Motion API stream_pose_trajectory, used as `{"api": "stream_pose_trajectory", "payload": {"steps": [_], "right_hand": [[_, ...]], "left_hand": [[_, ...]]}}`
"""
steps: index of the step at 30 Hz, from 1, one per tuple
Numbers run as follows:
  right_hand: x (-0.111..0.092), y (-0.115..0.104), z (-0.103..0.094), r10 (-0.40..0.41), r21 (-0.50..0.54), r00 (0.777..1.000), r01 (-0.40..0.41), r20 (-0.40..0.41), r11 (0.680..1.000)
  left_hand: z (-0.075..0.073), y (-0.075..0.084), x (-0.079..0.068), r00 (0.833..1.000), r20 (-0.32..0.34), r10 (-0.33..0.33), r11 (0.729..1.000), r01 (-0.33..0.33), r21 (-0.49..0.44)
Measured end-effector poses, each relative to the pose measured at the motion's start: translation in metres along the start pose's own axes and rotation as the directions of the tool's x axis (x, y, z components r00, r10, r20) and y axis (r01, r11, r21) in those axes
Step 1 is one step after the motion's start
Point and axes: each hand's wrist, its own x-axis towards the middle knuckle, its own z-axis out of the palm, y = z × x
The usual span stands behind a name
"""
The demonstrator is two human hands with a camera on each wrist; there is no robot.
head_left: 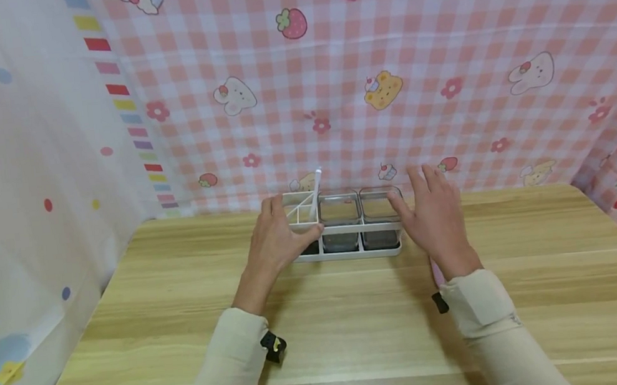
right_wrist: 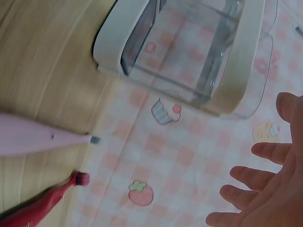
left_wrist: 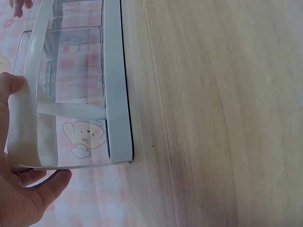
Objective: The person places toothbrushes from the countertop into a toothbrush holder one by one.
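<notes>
A white rack (head_left: 362, 254) with clear, grey-tinted cups (head_left: 340, 209) stands near the back of the wooden table. Its left section has a white divider grid, and a slim white stick (head_left: 317, 185) leans up out of it. My left hand (head_left: 273, 237) grips the rack's left end, with the thumb on the front upper rail and the fingers round the end. Beside the right end is my right hand (head_left: 432, 220), its fingers spread and straight. In the right wrist view, a gap shows between that hand (right_wrist: 270, 184) and the rack (right_wrist: 113, 42).
Right of the rack, a pink tapered handle with a grey tip (right_wrist: 42, 135) lies on the table, partly hidden by my right arm in the head view. Near it lies a red object with a dark end (right_wrist: 42, 203). A pink checked cloth (head_left: 328, 58) hangs behind the table.
</notes>
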Motion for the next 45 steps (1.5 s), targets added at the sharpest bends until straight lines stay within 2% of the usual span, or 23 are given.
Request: {"api": "stream_pose_trajectory", "payload": {"steps": [6,14,19,24,36,39,45], "right_hand": [[-0.002,0.015,-0.008,0.013,0.009,1.000,-0.012,-0.013,1.000],[-0.005,0.038,-0.012,0.102,0.050,0.995,-0.102,0.015,0.993],[-0.007,0.046,-0.009,0.151,0.106,0.986,-0.159,0.076,0.982],[-0.010,0.052,-0.006,0.213,0.177,0.962,-0.242,0.171,0.954],[-0.014,0.072,0.002,0.245,0.191,0.939,-0.294,0.243,0.937],[-0.015,0.076,0.004,0.262,0.183,0.926,-0.317,0.271,0.931],[-0.018,0.085,0.007,0.292,0.175,0.874,-0.382,0.389,0.908]], "left_hand": [[0.001,0.000,-0.001,1.000,-0.003,0.002,1.000,-0.002,-0.009],[0.002,-0.001,-0.002,1.000,0.000,0.001,1.000,-0.001,-0.015],[0.003,-0.003,-0.002,1.000,-0.004,0.002,1.000,-0.002,-0.006],[0.003,-0.003,-0.002,1.000,-0.014,0.013,1.000,-0.013,-0.014],[0.000,0.000,0.000,0.999,-0.031,0.025,1.000,-0.026,-0.011],[0.000,0.000,0.000,0.999,-0.026,0.024,1.000,-0.024,-0.007],[0.000,-0.001,0.000,1.000,-0.021,0.023,1.000,-0.023,-0.001]]}}
